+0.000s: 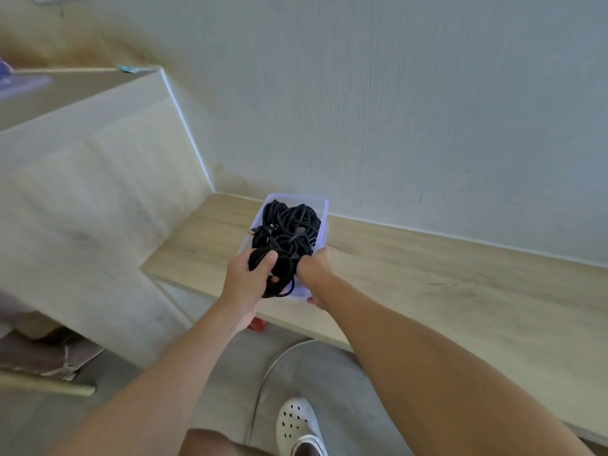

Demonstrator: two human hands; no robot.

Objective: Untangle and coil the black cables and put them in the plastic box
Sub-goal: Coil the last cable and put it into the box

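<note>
A clear plastic box (324, 205) stands on a low wooden shelf (427, 274) against the wall. It is filled with black cables (289, 225) in coils and loops. My left hand (245, 279) grips a bundle of black cable at the box's near end, thumb over the top. My right hand (316, 268) grips the near right corner of the box, fingers curled under its edge. A loop of cable hangs over the box's front edge between my hands.
A taller light cabinet (98, 199) rises left of the shelf. A small red object (256, 324) lies on the floor under the shelf edge. A white cord (263, 383) curves across the grey floor near my white shoe (299, 422).
</note>
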